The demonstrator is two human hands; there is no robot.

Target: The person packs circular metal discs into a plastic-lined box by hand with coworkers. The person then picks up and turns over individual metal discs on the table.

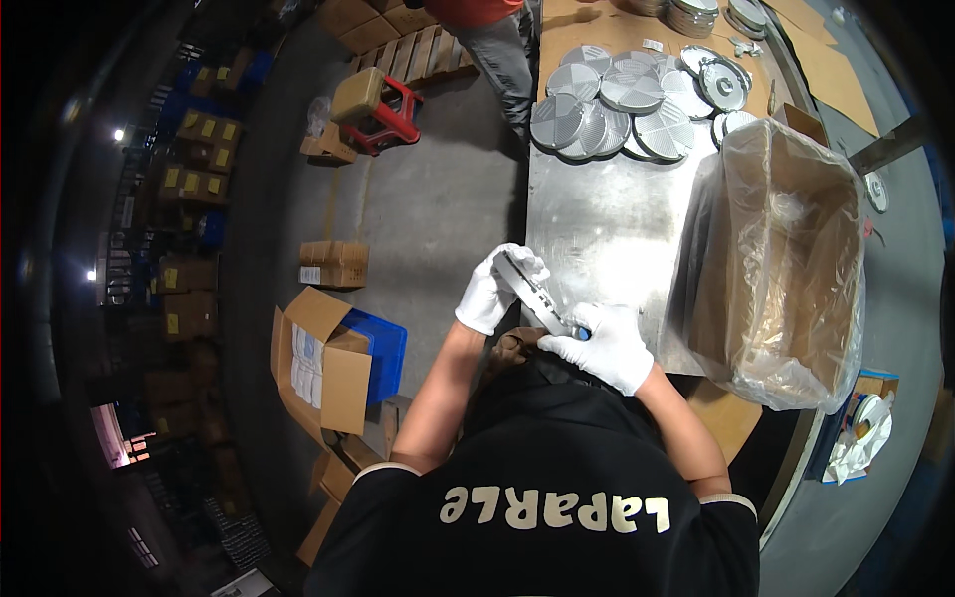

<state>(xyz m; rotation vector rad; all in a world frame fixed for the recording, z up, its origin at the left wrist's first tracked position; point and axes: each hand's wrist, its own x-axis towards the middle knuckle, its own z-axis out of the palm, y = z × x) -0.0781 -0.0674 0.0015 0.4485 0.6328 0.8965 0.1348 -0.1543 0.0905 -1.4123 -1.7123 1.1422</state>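
Note:
My left hand [487, 297], in a white glove, grips the upper end of a round grey disc [534, 298] tilted nearly edge-on in front of my chest. My right hand [609, 348], also gloved, is closed at the lower end of the same disc. A small blue piece [582, 333] shows between its fingers; what it belongs to is hidden. Similar grey discs with ribbed sectors [632, 82] lie overlapping farther up the metal table [607, 224]. One disc [724, 85] among them shows a ringed face with a central hub.
A carton lined with clear plastic [796, 289] stands at the table's right. Stacked discs [693, 18] sit at the far end, near another person's grey trousers [497, 65]. On the floor at left are a red stool [398, 117], an opened carton [343, 383] and a blue bin [383, 348].

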